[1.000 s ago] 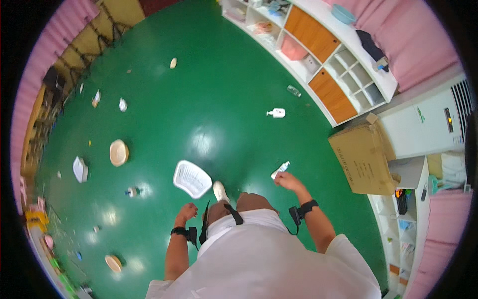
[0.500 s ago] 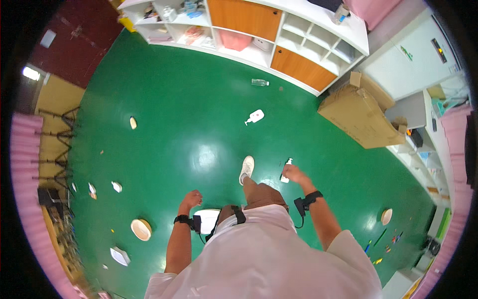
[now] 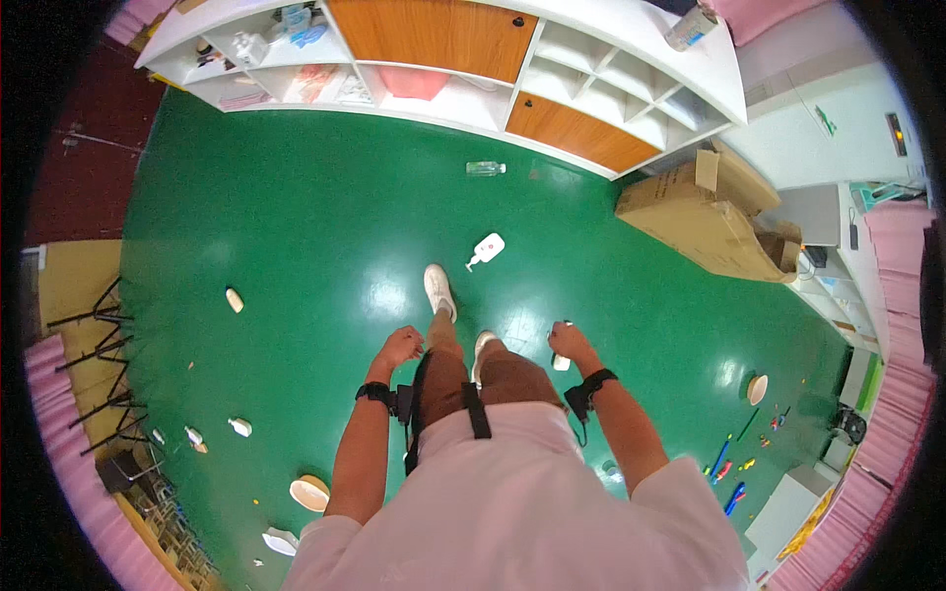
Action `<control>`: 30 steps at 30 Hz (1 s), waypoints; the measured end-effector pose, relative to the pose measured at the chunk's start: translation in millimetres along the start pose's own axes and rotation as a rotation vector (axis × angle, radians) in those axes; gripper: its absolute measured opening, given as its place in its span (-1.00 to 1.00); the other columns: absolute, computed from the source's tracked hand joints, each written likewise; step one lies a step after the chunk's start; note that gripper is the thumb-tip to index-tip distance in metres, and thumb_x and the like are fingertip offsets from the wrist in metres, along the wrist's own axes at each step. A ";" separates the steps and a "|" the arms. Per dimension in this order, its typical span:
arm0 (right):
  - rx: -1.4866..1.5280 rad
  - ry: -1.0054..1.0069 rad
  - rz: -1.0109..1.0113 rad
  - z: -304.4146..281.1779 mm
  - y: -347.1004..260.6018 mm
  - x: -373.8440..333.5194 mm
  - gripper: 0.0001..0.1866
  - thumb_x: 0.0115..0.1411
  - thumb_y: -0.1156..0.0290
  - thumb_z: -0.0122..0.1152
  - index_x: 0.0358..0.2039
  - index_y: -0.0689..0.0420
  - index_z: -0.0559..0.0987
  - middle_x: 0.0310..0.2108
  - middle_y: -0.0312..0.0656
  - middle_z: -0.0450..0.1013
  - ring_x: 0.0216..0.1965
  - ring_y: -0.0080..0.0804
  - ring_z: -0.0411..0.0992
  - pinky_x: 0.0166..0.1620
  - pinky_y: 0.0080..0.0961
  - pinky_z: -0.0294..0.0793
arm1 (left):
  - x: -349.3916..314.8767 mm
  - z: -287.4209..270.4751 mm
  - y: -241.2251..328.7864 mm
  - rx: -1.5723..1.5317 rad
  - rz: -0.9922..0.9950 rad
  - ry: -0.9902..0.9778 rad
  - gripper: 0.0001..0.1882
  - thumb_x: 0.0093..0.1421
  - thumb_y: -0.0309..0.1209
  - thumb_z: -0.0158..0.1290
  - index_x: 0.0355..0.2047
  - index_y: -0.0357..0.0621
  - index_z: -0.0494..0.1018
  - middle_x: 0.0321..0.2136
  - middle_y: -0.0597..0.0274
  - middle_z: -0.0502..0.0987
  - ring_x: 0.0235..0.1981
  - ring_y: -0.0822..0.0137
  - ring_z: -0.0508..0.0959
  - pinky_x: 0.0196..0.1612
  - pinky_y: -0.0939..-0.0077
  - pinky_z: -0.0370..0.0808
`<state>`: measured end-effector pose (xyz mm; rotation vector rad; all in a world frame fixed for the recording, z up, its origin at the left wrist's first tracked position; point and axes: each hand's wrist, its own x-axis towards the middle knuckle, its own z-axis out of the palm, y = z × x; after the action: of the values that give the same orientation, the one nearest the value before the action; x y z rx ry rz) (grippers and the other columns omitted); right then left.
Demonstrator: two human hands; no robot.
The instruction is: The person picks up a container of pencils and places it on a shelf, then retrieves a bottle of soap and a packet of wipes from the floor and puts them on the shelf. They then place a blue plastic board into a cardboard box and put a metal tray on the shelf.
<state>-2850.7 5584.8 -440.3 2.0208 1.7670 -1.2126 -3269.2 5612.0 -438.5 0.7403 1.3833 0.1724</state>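
My right hand (image 3: pixel 570 341) is closed around a white pump bottle (image 3: pixel 561 362). Part of the bottle's body shows below the fingers and its top pokes out above them. My left hand (image 3: pixel 402 347) hangs beside my left thigh, its fingers curled in, and I see nothing in it. Ahead of my feet, another white pump bottle (image 3: pixel 486 250) lies on its side on the green floor (image 3: pixel 325 207). A clear plastic bottle (image 3: pixel 485 168) lies farther off, near the shelf unit.
A white shelf unit (image 3: pixel 434 111) with orange doors spans the far side. Right of it stands a large cardboard box (image 3: pixel 690 217). To the left lie a cream bottle (image 3: pixel 234 299), a small white bottle (image 3: pixel 240 426) and a basin (image 3: pixel 309 492). Another basin (image 3: pixel 757 389) stands at right near colourful toys (image 3: pixel 722 458).
I have stepped forward, my left foot now in front. The bottle in my right hand has come along with it. The floor things on the left have shifted downward in view.
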 end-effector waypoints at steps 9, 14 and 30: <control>-0.082 -0.050 -0.008 31.7 0.3 182.4 -0.61 0.02 0.52 0.01 -0.08 0.19 0.32 -0.08 0.14 0.29 -0.26 0.19 0.44 -0.19 0.01 0.47 | 168.4 -52.8 66.3 0.032 0.121 0.041 -0.85 0.23 -0.39 -0.02 -0.37 -0.24 0.40 -0.52 0.19 0.50 -0.48 0.38 0.51 -0.41 0.49 0.49; -0.257 -0.227 -0.072 84.4 27.5 287.5 -0.53 -0.03 0.49 0.08 -0.02 0.10 0.43 0.16 0.12 0.15 -0.13 0.07 0.41 -0.15 -0.08 0.48 | 259.2 -66.6 25.0 -0.042 0.023 0.061 -0.85 0.23 -0.41 -0.04 -0.36 -0.27 0.40 -0.47 0.18 0.49 -0.41 0.39 0.52 -0.35 0.49 0.49; -0.720 0.104 -0.418 256.0 56.9 548.1 -0.37 0.15 0.33 0.07 0.25 -0.22 0.16 0.26 -0.17 0.12 0.26 -0.11 0.11 0.17 0.23 0.13 | 366.8 -133.4 -142.2 -0.106 -0.191 0.285 -0.92 0.23 -0.45 -0.05 -0.35 -0.19 0.38 -0.45 0.26 0.45 -0.39 0.42 0.50 -0.35 0.53 0.47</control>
<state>-2939.7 5813.0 -996.4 1.3561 2.3068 -0.4181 -3357.8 5744.7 -822.1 0.5046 1.6938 0.2048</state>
